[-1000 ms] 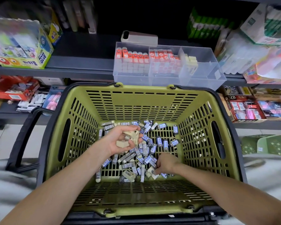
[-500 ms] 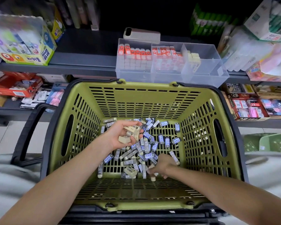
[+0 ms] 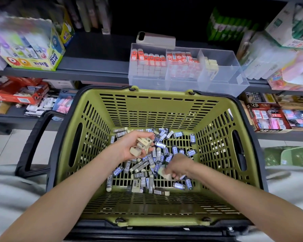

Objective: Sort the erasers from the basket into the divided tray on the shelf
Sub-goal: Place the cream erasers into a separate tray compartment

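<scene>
Basket [image 3: 157,92] holds 2B erasers [image 3: 157,158] — left fingers [image 3: 142,136] grip cream erasers [image 3: 143,144], right fingers [image 3: 177,175] pinch another.

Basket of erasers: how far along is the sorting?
Done: the divided tray holds red-sleeved erasers in its left and middle compartments, and a few stacked beige erasers in the right one. In hand: the left hand grips a beige handful; the right hand pinches one beige eraser. Left: many blue-sleeved erasers lie in the basket.
</scene>
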